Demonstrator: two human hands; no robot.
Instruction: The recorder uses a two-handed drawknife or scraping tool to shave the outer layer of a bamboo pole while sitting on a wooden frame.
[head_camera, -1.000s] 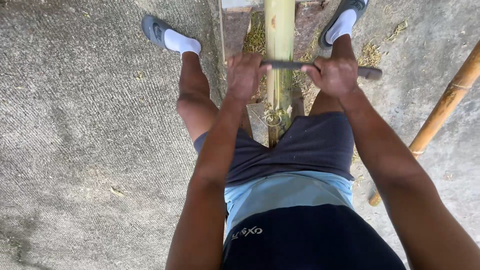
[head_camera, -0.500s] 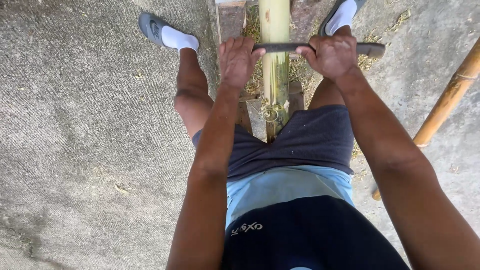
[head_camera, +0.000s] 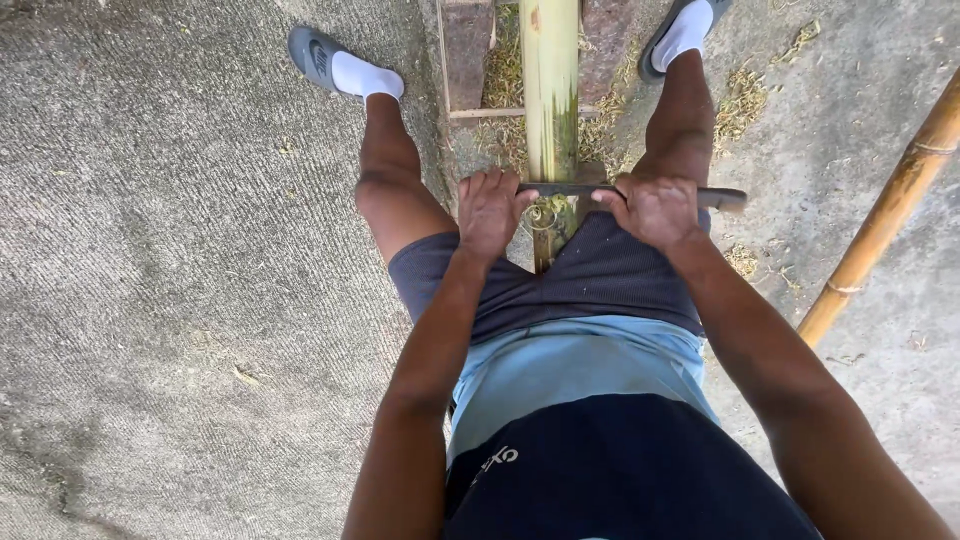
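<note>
At upper centre of the frame, both hands, left (head_camera: 490, 212) and right (head_camera: 655, 208), are clamped on a dark metal blade (head_camera: 725, 197) lying across the green-yellow bamboo pole (head_camera: 550, 90) between the legs.

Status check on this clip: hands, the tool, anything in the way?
Both hands gripping: left hand and right hand on the dark blade, one each side. Blade lies across the green bamboo pole between the knees. Shavings around the pole; nothing blocking.

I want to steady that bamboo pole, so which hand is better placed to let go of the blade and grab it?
Left, probably: the left hand grips the blade right beside the bamboo pole; the right hand sits farther out.
</note>
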